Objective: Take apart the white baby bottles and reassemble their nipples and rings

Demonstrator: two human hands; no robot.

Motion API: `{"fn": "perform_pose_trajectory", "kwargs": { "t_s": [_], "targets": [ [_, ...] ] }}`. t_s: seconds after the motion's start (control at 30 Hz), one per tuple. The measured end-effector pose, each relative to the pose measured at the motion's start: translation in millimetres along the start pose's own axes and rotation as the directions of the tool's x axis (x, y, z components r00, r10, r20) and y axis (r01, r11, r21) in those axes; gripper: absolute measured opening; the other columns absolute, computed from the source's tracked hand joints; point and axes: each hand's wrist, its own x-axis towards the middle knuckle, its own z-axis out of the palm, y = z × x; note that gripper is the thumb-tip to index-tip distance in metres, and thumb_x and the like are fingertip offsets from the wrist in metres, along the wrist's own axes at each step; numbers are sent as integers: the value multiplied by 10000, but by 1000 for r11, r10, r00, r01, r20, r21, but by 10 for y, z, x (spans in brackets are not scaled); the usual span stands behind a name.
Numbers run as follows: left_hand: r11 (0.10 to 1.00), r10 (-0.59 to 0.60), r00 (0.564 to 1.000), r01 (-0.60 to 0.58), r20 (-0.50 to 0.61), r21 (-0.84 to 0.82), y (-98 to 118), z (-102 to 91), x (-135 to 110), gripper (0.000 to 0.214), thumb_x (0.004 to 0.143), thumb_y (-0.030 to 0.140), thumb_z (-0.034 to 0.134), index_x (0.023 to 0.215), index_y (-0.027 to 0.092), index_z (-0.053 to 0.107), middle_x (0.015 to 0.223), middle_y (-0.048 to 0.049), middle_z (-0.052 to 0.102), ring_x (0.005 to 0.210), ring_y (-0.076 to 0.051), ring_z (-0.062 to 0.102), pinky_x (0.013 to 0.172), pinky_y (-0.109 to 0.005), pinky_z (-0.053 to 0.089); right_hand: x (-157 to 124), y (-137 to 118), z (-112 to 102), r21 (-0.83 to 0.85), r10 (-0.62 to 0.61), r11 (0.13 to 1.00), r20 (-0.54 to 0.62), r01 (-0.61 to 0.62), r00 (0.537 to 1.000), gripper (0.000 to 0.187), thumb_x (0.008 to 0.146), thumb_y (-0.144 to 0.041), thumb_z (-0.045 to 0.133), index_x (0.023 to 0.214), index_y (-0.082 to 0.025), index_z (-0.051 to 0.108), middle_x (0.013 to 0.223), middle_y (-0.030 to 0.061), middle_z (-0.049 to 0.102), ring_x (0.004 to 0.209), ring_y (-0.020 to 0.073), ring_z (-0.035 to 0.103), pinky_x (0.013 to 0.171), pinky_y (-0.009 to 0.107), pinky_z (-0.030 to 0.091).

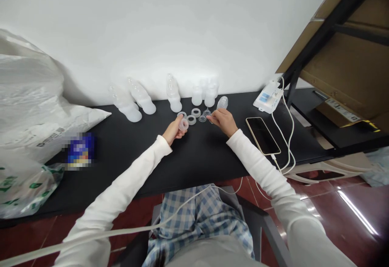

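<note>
My left hand (174,131) is closed around a translucent bottle collar ring (183,124), its opening facing up. Just behind that ring is another collar ring (182,115). Over on the right, my right hand (224,121) is closed in a pinch, fingertips at the edge of a clear bottle teat (207,112). A second teat (202,118) lies close to those fingertips. Between my hands two more collar rings, a rear one (196,112) and a front one (191,120), lie flat on the black table. Behind my right hand stands a clear dome cap (223,102).
Along the wall stand capped milky baby bottles (174,97) and a cluster of uncapped bottles (209,97). To the right are a phone (263,135), a white power strip (268,97) and cables. White plastic bags (30,97) and a blue packet (80,149) occupy the left.
</note>
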Motion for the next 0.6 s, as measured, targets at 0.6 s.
{"fn": "perform_pose_trajectory", "kwargs": {
  "t_s": [0.6],
  "targets": [
    [452, 652, 751, -276, -103, 848, -441, -444, 165, 405, 760, 442, 795, 913, 208, 502, 1005, -77, 598, 995, -265, 541, 949, -461, 464, -7, 70, 54, -153, -83, 975, 428, 162, 900, 393, 952, -560, 529, 1033, -202, 670, 896, 74, 649, 838, 217, 520, 761, 335, 328]
  ]
}}
